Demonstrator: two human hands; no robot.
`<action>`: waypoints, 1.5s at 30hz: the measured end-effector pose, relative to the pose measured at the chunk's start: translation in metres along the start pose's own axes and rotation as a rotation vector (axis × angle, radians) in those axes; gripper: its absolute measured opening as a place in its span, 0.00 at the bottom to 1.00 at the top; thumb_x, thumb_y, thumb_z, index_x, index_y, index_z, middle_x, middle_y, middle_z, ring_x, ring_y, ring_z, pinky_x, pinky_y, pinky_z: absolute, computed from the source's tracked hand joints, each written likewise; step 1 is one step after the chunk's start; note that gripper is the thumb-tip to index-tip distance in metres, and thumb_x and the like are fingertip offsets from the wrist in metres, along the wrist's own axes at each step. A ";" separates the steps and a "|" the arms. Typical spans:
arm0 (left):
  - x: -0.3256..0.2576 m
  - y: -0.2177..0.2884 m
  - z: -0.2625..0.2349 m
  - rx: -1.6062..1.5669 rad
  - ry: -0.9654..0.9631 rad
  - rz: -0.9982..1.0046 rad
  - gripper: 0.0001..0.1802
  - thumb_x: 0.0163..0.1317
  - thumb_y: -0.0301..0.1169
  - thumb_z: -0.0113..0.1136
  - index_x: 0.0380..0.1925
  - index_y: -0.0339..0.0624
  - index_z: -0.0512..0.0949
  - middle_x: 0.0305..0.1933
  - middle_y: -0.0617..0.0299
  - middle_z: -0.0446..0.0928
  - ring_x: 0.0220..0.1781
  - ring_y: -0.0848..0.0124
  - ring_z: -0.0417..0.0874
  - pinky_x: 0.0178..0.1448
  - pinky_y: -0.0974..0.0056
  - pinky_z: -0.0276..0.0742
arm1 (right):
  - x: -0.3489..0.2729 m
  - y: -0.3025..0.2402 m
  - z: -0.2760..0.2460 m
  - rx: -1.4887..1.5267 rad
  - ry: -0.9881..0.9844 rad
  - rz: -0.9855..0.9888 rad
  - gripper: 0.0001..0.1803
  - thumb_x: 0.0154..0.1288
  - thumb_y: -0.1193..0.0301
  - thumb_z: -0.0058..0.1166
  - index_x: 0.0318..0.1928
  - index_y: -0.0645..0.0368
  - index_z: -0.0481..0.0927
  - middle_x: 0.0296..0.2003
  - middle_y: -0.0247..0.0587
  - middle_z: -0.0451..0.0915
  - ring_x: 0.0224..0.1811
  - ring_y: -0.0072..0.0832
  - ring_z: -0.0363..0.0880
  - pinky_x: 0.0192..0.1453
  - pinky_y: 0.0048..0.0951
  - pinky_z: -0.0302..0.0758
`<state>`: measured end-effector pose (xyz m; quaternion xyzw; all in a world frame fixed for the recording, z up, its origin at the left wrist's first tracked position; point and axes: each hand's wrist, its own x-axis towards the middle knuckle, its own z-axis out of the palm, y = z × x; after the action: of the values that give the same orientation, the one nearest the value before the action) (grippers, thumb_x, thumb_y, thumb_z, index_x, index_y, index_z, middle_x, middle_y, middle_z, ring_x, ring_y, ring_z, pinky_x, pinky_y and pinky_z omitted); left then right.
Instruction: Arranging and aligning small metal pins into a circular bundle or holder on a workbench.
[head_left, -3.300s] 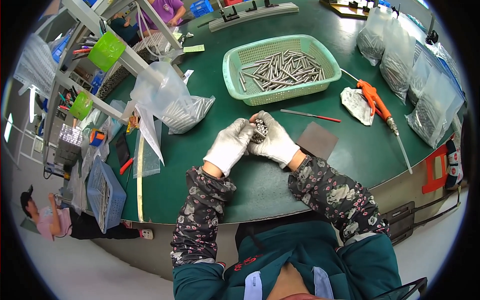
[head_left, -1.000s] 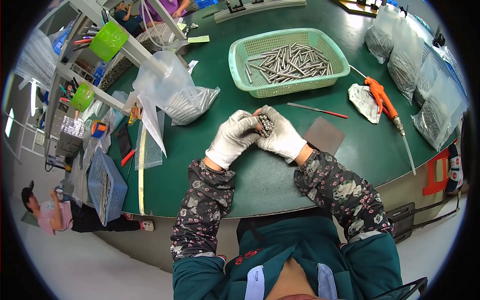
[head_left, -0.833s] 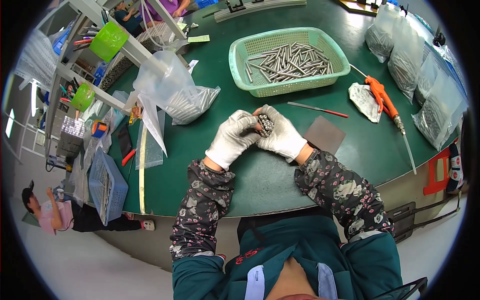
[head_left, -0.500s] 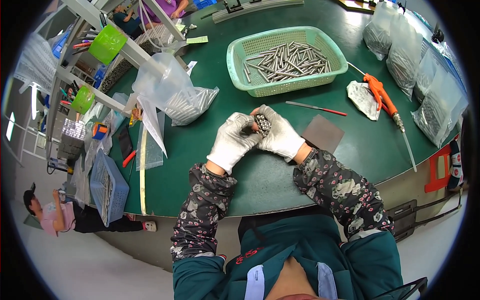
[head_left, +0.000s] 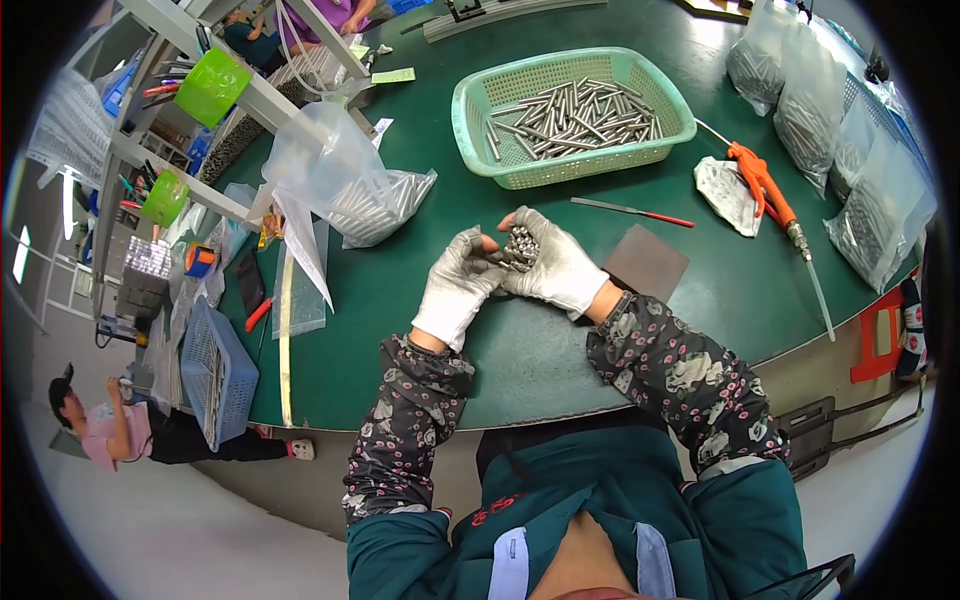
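Dark green worktop (head_left: 540, 385) fills the space before you, its near edge bowed by the lens. Your bundle of short metal rods (head_left: 520, 248) is up in your hands over the middle of it, rod ends showing. Your right hand (head_left: 556, 270), gloved in white, curls round the bundle from the right and has firm hold of it. Your left hand (head_left: 455, 287) is half curled at the bundle's left side, a bare fingertip showing and a gap between finger and thumb; you cannot tell whether it grips any rod. Both forearms, in flowered sleeves, slant inward from the lower edge.

Beyond your hands is a mint-green basket (head_left: 583, 170) with loose rods (head_left: 590, 118) strewn over its floor. To your left, a clear bag (head_left: 378, 212) holds more rods in its lower part; at the far right stand several filled bags (head_left: 807, 125). A blue basket (head_left: 232, 400) at the left edge carries long thin pieces. Nearer your right hand lie a dark square plate (head_left: 645, 262), a red-handled file (head_left: 632, 212) and an orange air gun (head_left: 760, 185) on a white cloth (head_left: 722, 190). Your teal shirt bears red lettering (head_left: 493, 510); a white paper sheet (head_left: 303, 240) hangs below the bag, its print too small to read.
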<state>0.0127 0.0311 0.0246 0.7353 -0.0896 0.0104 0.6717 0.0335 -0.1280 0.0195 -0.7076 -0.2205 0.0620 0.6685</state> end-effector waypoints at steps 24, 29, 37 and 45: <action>0.010 0.017 -0.002 -0.201 -0.135 -0.349 0.10 0.49 0.16 0.55 0.32 0.37 0.68 0.29 0.62 0.70 0.28 0.74 0.75 0.31 0.71 0.78 | 0.000 -0.001 -0.003 0.148 -0.049 0.069 0.29 0.38 0.78 0.66 0.43 0.58 0.66 0.30 0.29 0.69 0.33 0.14 0.67 0.37 0.18 0.70; 0.001 0.009 -0.024 -0.215 -0.022 -0.330 0.10 0.52 0.17 0.55 0.34 0.38 0.67 0.32 0.60 0.72 0.31 0.72 0.76 0.35 0.70 0.78 | 0.002 -0.001 -0.004 0.135 -0.001 0.062 0.23 0.41 0.82 0.58 0.41 0.58 0.66 0.26 0.26 0.65 0.28 0.14 0.64 0.33 0.16 0.66; -0.004 -0.007 -0.044 -0.879 0.149 -0.200 0.07 0.57 0.15 0.47 0.34 0.36 0.69 0.35 0.55 0.72 0.36 0.67 0.75 0.40 0.71 0.78 | 0.002 0.002 -0.003 0.104 0.023 0.013 0.23 0.42 0.83 0.55 0.42 0.58 0.66 0.25 0.26 0.64 0.27 0.13 0.63 0.33 0.16 0.66; 0.002 -0.013 0.007 -0.789 0.211 -0.238 0.08 0.57 0.15 0.47 0.35 0.37 0.70 0.36 0.58 0.72 0.37 0.69 0.75 0.40 0.70 0.77 | 0.003 0.003 -0.002 0.330 0.025 -0.013 0.24 0.44 0.81 0.60 0.43 0.58 0.67 0.30 0.28 0.72 0.32 0.14 0.70 0.39 0.16 0.70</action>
<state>0.0154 0.0253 0.0114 0.4219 0.0681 -0.0270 0.9037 0.0378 -0.1282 0.0173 -0.5874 -0.2036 0.0843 0.7787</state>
